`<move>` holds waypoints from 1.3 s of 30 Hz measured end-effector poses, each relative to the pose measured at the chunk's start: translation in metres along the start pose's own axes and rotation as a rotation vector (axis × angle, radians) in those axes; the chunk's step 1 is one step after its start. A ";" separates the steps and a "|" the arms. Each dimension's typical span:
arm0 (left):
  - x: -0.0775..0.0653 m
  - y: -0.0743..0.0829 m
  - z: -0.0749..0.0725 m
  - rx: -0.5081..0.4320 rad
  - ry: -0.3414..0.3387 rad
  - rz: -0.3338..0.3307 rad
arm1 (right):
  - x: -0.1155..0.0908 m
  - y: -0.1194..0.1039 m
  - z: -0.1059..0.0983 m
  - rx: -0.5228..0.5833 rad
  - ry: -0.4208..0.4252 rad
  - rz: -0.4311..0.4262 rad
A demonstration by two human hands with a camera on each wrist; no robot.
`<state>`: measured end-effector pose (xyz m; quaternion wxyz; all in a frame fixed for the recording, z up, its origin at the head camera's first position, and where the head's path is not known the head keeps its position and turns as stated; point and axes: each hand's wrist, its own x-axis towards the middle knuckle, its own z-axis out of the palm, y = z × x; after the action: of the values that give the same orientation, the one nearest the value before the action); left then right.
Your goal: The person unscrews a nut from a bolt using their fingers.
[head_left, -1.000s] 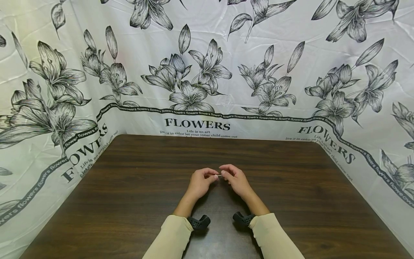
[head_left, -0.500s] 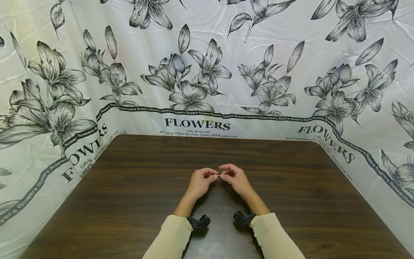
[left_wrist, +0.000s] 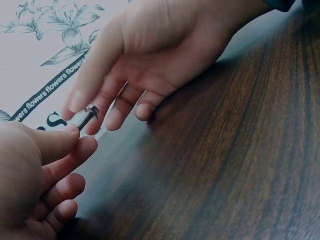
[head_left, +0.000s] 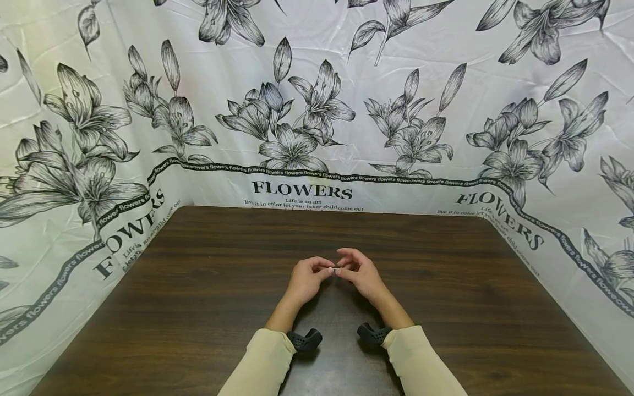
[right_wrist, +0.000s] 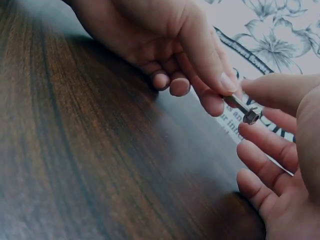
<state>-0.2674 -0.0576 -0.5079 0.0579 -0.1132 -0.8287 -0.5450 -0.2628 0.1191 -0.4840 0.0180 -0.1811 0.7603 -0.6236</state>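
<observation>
A small metal hex-head bolt point(left_wrist: 86, 118) lies between the two hands, its threaded shank showing. My left hand point(head_left: 305, 280) pinches the threaded end between thumb and index finger; in the right wrist view the bolt head point(right_wrist: 251, 117) points away from that pinch. Around the head, my right hand point(head_left: 365, 279) has its thumb and index finger apart, with the other fingers loosely spread. Whether the right thumb point(left_wrist: 79, 100) touches the bolt cannot be told. In the head view the bolt is mostly hidden by fingertips.
Both hands are over a dark wood-grain table point(head_left: 223, 308). A white cloth point(head_left: 416, 195) with black flower prints and lettering hangs along its back and sides. Each wrist wears a black strap-on device, such as the left one point(head_left: 306, 340).
The right hand's fingers have lifted and spread a little, and its thumb has shifted slightly left along the bolt. The left hand has kept its pinch and place.
</observation>
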 end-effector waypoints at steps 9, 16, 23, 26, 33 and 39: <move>0.000 0.000 0.000 -0.011 0.001 0.010 | 0.008 0.030 0.002 -0.102 0.051 0.013; 0.000 0.000 0.000 -0.017 0.004 0.015 | 0.010 0.030 0.002 -0.170 0.066 0.026; 0.000 -0.001 0.000 -0.029 0.012 0.005 | 0.009 0.031 0.002 -0.121 0.055 0.019; 0.000 -0.001 0.000 -0.038 0.015 0.004 | 0.009 0.030 0.001 -0.090 0.051 0.016; 0.001 -0.002 0.000 -0.028 0.020 0.007 | 0.010 0.028 -0.001 -0.061 0.039 0.031; 0.002 -0.002 0.000 -0.050 0.026 0.013 | 0.010 0.030 0.002 -0.070 0.105 0.047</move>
<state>-0.2696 -0.0580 -0.5099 0.0693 -0.1129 -0.8133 -0.5666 -0.2790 0.1195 -0.5109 -0.0134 -0.1307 0.7856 -0.6046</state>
